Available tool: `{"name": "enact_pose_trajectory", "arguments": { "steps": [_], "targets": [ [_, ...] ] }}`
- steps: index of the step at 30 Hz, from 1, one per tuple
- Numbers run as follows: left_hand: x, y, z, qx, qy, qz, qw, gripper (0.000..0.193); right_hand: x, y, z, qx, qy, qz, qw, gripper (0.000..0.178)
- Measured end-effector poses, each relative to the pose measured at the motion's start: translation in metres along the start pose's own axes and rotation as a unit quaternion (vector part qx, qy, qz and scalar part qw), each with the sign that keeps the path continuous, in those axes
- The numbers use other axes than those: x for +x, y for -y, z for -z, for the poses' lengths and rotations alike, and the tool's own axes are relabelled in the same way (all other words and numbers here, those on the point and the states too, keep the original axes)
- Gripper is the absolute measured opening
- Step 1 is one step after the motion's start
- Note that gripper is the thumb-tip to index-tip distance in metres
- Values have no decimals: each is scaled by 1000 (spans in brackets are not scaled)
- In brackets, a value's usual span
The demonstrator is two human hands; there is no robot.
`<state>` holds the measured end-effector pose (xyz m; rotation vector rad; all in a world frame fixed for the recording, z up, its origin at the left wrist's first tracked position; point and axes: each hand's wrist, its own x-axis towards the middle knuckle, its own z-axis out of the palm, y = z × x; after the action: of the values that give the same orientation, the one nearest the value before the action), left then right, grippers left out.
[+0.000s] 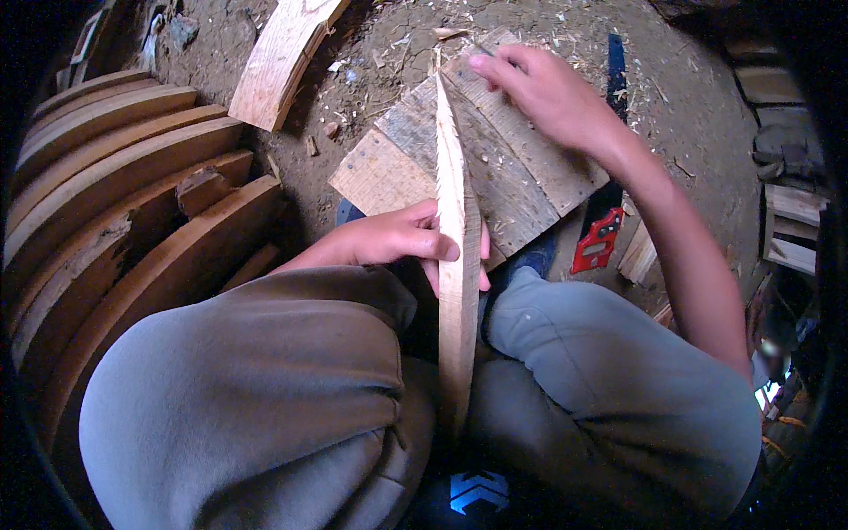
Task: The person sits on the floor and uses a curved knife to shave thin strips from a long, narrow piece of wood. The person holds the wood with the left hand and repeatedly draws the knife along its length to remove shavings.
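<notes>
My left hand [411, 237] is closed around a long pale piece of wood [458, 221], thumb on the near face and fingertips showing on its right side. The piece stands between my knees, its far end narrowing to a point, with a rough, splintered strip along its upper edge. Over the far right part of a low board of nailed planks [375, 172], my right hand [526, 79] is closed in a pinch. A thin dark thing sticks out past its fingertips, too small to name. Wood chips lie scattered on the planks.
Several curved wooden pieces [132, 159] are stacked at my left. Another curved piece [278, 66] lies on the dirt floor at the far left. Right of the board is a handsaw with a red handle [599, 240]. Wood offcuts [791, 221] sit at the right edge.
</notes>
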<state>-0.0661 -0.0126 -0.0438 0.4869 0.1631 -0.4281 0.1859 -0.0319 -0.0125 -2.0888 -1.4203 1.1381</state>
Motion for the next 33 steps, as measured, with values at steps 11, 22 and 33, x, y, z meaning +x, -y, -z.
{"name": "enact_pose_trajectory", "arguments": {
  "steps": [11,22,33],
  "targets": [
    [1,1,-2,2,-54,47,997,38,-60,23,3,-237,25,-11,971,44],
    [3,-1,-2,118,-65,54,989,30,-71,31,-13,-255,11,-20,967,43],
    [2,-3,-4,94,-63,53,992,36,-74,34,-38,-322,-56,-20,945,40]
  ]
}}
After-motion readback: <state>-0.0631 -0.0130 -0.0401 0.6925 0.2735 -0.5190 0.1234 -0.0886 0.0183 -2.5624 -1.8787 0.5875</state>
